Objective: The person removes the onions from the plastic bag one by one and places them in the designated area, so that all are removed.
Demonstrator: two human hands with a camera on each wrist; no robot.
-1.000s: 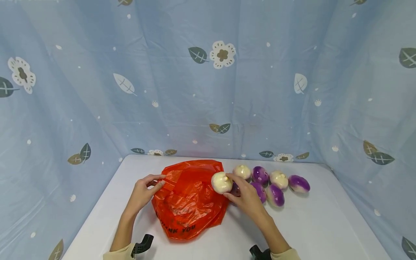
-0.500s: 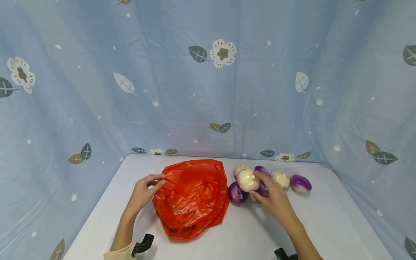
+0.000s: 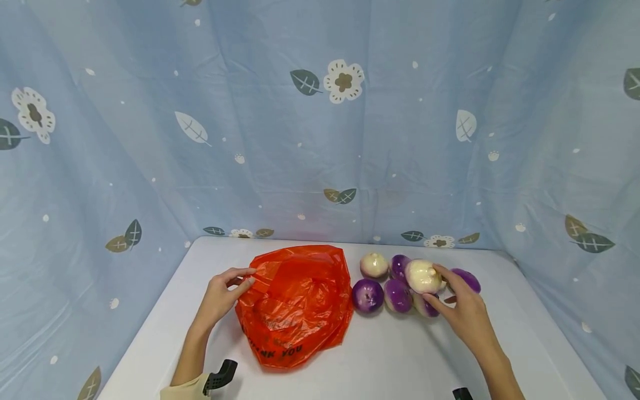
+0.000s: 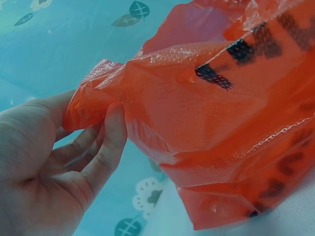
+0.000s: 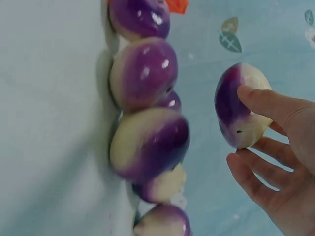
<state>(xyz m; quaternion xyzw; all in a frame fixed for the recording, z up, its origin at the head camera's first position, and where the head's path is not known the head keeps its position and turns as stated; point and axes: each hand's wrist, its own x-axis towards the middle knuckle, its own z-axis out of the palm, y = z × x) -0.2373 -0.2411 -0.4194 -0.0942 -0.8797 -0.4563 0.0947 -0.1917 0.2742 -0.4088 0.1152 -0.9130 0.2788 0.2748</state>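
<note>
A red plastic bag (image 3: 295, 311) with black lettering lies on the table, its mouth partly open toward the back. My left hand (image 3: 222, 294) pinches the bag's left edge between thumb and fingers, as the left wrist view shows closely. In my right hand (image 3: 465, 311) a purple-and-white turnip (image 5: 234, 110) is held up between thumb and fingertips, its pale end facing up. Below and to its left sit several similar turnips in a cluster, among them a dark purple one (image 3: 367, 295) beside the bag and a pale one (image 3: 374, 265) behind it.
The white table (image 3: 400, 361) carries the bag at its left and the turnips at its right. A blue patterned curtain (image 3: 270, 139) hangs behind and along both sides. Another turnip (image 3: 467, 279) lies at the right end of the cluster, partly behind my right hand.
My right hand has carried the turnip rightward from the bag's right edge, across the cluster to its right part. The left hand and the bag have hardly moved.
</note>
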